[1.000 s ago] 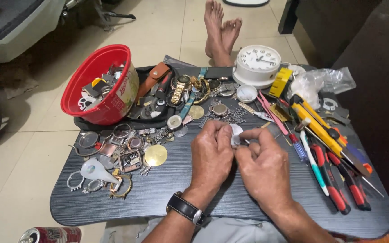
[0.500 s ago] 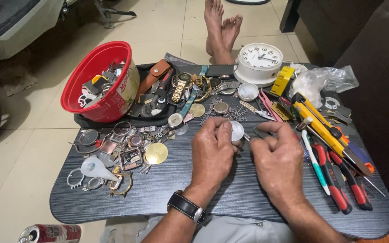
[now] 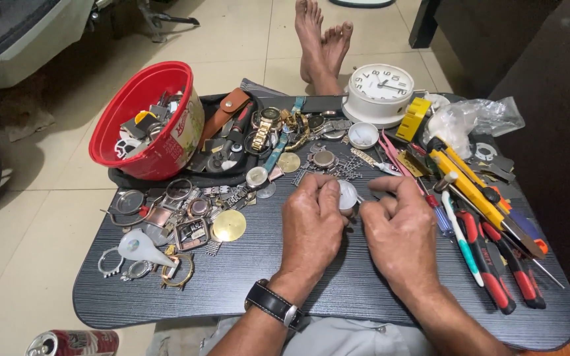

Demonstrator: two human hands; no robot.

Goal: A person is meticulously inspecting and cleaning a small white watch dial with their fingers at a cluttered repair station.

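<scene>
Left hand: grip closed on small round white watch part, held above tabletop centre. Right hand: has shifted slightly right since 1 s ago; fingertips pinched beside part, content of grip not discernible. Part position unchanged; fine work on it continues.

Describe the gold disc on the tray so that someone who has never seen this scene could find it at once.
Start at the red bucket at the back left of the dark tray. Come toward the near edge, past the watch cases, to the gold disc left of the left hand. It is the only flat, plain gold round there.
</scene>
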